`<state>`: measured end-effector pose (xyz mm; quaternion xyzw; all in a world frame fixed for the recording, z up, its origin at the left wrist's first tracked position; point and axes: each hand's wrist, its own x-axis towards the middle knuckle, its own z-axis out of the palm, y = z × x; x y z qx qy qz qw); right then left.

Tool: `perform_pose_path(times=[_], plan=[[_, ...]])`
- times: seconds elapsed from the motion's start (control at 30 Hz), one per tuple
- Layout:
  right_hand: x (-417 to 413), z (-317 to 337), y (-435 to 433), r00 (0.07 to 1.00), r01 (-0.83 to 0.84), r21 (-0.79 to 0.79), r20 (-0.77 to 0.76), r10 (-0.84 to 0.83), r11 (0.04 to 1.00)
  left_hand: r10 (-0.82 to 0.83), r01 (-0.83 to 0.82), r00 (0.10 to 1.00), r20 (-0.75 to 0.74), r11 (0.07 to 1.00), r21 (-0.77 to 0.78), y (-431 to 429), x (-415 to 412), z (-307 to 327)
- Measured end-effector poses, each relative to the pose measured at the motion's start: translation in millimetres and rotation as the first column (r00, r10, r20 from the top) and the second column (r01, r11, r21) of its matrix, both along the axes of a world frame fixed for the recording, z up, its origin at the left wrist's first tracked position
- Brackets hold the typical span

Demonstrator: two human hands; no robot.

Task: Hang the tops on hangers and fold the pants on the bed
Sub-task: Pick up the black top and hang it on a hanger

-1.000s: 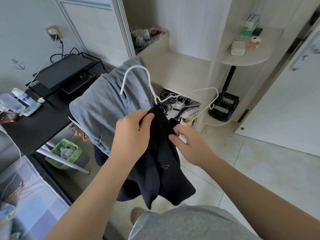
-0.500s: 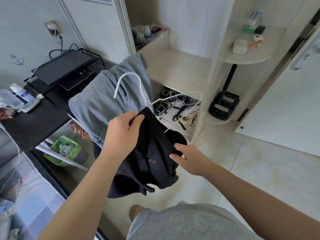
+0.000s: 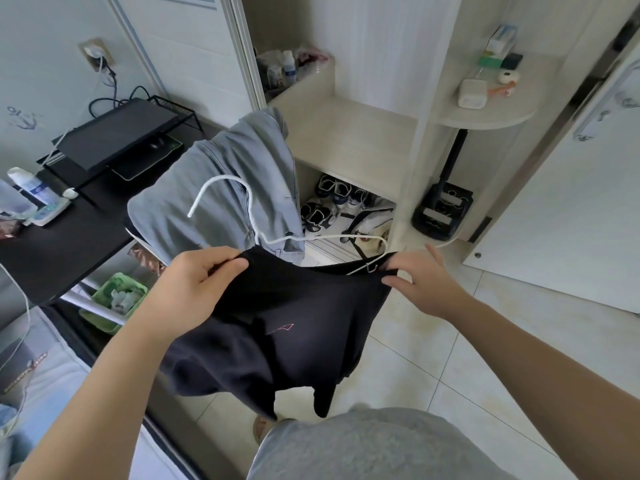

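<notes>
A black top (image 3: pixel 284 327) with a small pink mark hangs spread between my hands in the middle of the head view. My left hand (image 3: pixel 197 282) grips its left shoulder edge. My right hand (image 3: pixel 422 282) pinches the right shoulder edge, where the end of a white wire hanger (image 3: pixel 249 206) sticks out of the fabric. The hanger's hook curves up to the left above the top. Behind it, grey-blue pants (image 3: pixel 221 188) lie draped over a chair back.
A black desk (image 3: pixel 52 247) with a monitor stand (image 3: pixel 114 133) is on the left, a green bin (image 3: pixel 114 299) under it. An open pale wardrobe (image 3: pixel 349 133) with shoes (image 3: pixel 329 199) low down stands ahead. The bed edge (image 3: pixel 45 368) shows at lower left; tiled floor (image 3: pixel 485 358) at right.
My hands moved apart and stretched the black top wide. The right hand went up to the right shoulder edge, and the hanger's right arm now lies inside the top.
</notes>
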<state>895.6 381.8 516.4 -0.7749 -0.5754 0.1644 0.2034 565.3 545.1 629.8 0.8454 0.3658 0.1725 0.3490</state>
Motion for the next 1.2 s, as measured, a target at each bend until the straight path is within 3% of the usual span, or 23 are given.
perform_pose_path(times=[0.13, 0.27, 0.4, 0.5, 0.6, 0.9, 1.03, 1.2], plan=[[-4, 35, 7, 0.985, -0.051, 0.118, -0.159, 0.069, 0.992, -0.046, 0.047, 0.992, -0.120, 0.999, 0.003, -8, 8, -1], [-41, 76, 20, 0.940, -0.128, 0.236, -0.281, 0.194, 0.963, -0.153, 0.157, 0.980, -0.128, 0.988, 0.017, -28, 37, -4], [-73, 96, 30, 0.896, -0.175, 0.285, -0.351, 0.273, 0.942, -0.171, 0.174, 0.982, -0.078, 0.984, 0.029, -36, 58, -3], [-68, 98, 30, 0.884, -0.137, 0.282, -0.397, 0.245, 0.950, -0.108, 0.115, 0.993, 0.053, 0.983, -0.142, -31, 54, -1], [-57, 95, 30, 0.848, -0.140, 0.244, -0.471, 0.244, 0.960, -0.073, 0.092, 0.991, 0.111, 0.978, -0.186, -26, 49, -6], [-26, 103, 19, 0.879, 0.008, 0.186, -0.470, 0.082, 0.982, 0.203, -0.163, 0.954, 0.220, 0.968, -0.189, -14, 42, -12], [-23, 109, 16, 0.900, -0.031, 0.201, -0.419, 0.115, 0.979, 0.190, -0.156, 0.964, 0.188, 0.971, -0.181, -15, 40, -16], [-24, 109, 16, 0.879, 0.008, 0.244, -0.464, 0.110, 0.970, 0.161, -0.107, 0.952, 0.262, 0.972, -0.208, -13, 37, -20]])
